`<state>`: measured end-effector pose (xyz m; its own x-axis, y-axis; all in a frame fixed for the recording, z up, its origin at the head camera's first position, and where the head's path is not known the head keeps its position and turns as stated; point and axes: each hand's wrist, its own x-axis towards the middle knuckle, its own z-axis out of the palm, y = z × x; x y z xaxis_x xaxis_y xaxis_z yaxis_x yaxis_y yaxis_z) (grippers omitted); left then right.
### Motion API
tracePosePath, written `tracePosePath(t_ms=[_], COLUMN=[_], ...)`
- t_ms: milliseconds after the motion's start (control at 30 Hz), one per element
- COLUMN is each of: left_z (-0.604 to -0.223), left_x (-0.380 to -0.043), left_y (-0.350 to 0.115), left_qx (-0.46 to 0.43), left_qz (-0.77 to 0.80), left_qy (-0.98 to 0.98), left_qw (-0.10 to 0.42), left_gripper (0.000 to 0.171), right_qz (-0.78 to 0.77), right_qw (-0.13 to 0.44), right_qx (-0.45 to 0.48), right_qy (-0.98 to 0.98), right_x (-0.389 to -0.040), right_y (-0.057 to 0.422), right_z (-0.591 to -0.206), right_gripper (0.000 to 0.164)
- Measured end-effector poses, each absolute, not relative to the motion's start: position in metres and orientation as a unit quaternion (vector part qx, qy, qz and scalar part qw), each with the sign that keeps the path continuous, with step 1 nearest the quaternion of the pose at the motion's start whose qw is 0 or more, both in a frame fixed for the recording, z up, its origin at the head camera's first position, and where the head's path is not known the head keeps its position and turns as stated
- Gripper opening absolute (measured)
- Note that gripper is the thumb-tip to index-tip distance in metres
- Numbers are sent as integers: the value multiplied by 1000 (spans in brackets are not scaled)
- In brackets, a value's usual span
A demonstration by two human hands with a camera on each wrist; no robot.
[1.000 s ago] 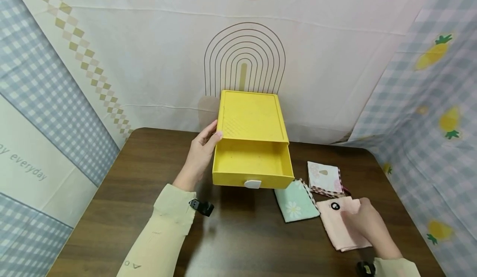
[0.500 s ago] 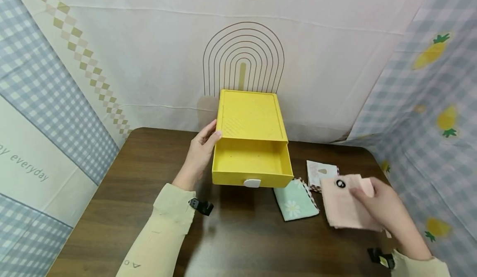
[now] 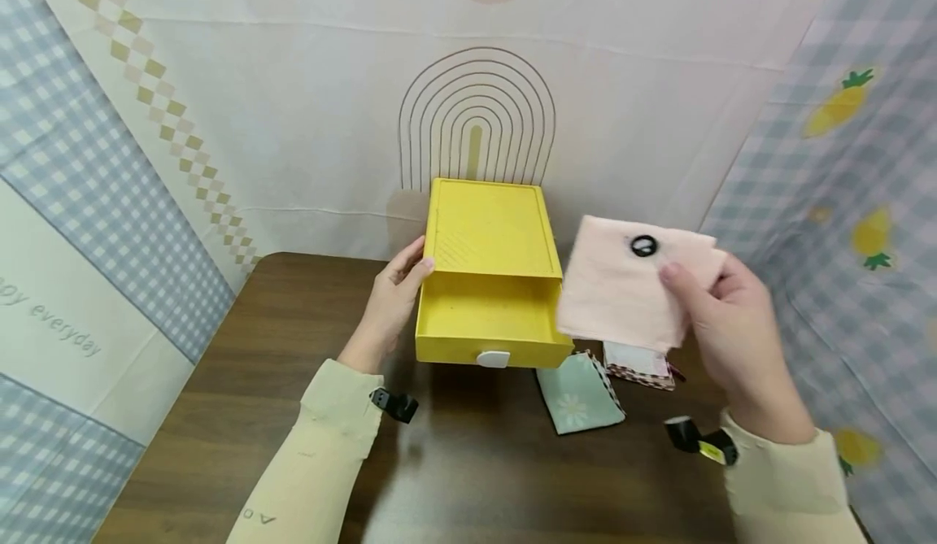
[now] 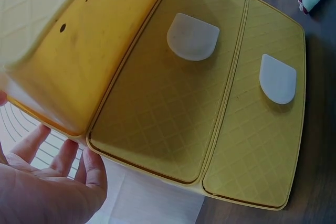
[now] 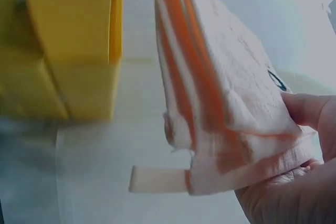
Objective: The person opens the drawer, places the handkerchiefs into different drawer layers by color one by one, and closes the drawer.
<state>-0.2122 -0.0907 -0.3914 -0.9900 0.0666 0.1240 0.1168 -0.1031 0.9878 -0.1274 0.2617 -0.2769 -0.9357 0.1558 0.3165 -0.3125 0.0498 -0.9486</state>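
In the head view, my left hand [image 3: 391, 300] rests against the left side of a yellow drawer cabinet [image 3: 490, 227], thumb at the front top corner. The fingertips touch the cabinet's edge in the left wrist view. Its top drawer [image 3: 494, 352] is pulled out, with nothing seen inside and a white handle [image 3: 494, 359] on the front. On the right, my right hand [image 3: 739, 324] pinches a folded pink towel [image 3: 622, 284] between thumb and fingers, held up beside the drawer. The right wrist view shows the towel's layered folds and a small loop tab [image 5: 157, 179].
On the brown table [image 3: 512, 479] lie a folded mint-green towel [image 3: 581, 398] with a daisy and a white towel [image 3: 637, 363] with a checked edge, partly hidden by the pink one. Two lower drawers [image 4: 157, 93] are closed. A printed cloth wall [image 3: 307, 121] stands behind.
My right hand has lifted the pink towel off the table and carried it up and left to beside the open drawer. My left hand and the cabinet have stayed in place.
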Motion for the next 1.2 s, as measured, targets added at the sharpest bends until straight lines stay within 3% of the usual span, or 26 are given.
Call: tracePosePath(t_ms=[333,467,633,900,1200], left_z=[-389,-390,-388,-389,-390], left_x=[-213,-212,-211,-211,-211], left_y=[-91,-91,-91,-90,-89], left_qx=[-65,-56,-53,-55,-54], left_qz=[-740,-736,-736,-740,-740], left_qy=[-669,-675,-675,-670,-670], left_qw=[18,18,13,16,21], left_gripper=[55,56,54,52,53], right_qz=[695,670,602,412,332], right_qw=[80,6,-43,11,70], right_qx=[86,60,36,75,93], right_qy=[-710,-740,-796,-908,-936], right_x=[-156,-168,-178,-177,-170], right_y=[173,155,149,148,142], right_z=[-278,-293,-307,-311,-312], right_gripper=[34,43,42,35,28])
